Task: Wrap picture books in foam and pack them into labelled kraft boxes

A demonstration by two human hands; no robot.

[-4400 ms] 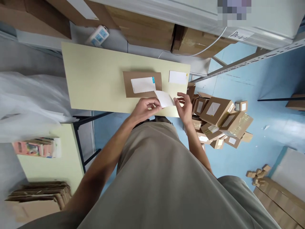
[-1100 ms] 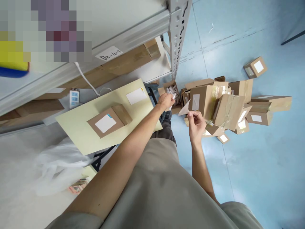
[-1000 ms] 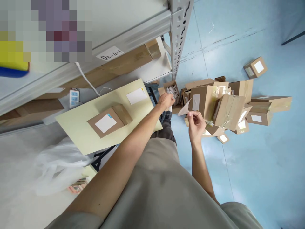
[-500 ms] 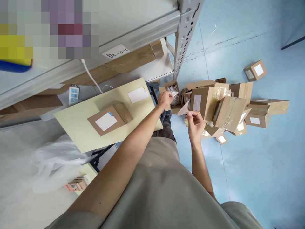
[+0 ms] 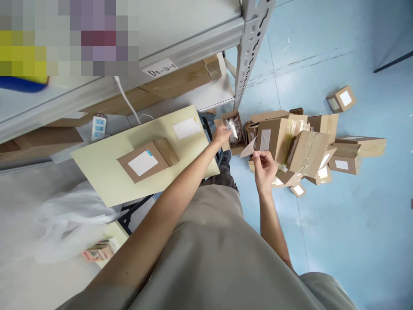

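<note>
My left hand reaches past the corner of the cream table to a small open carton on the floor. A white paper scrap lies just off its loosely spread fingertips, inside the carton. My right hand is pinched on a curled label sheet, held above the floor beside the carton. A flat brown package with a white label lies on the table.
A white sheet lies at the table's far corner. A pile of taped cardboard boxes covers the blue floor to the right. A grey shelf upright, a power strip and a plastic bag border the table.
Since 4.4 s ago I turned from the table to the floor carton. In the last half second the scrap left my left fingertips and my left hand drew back slightly.
</note>
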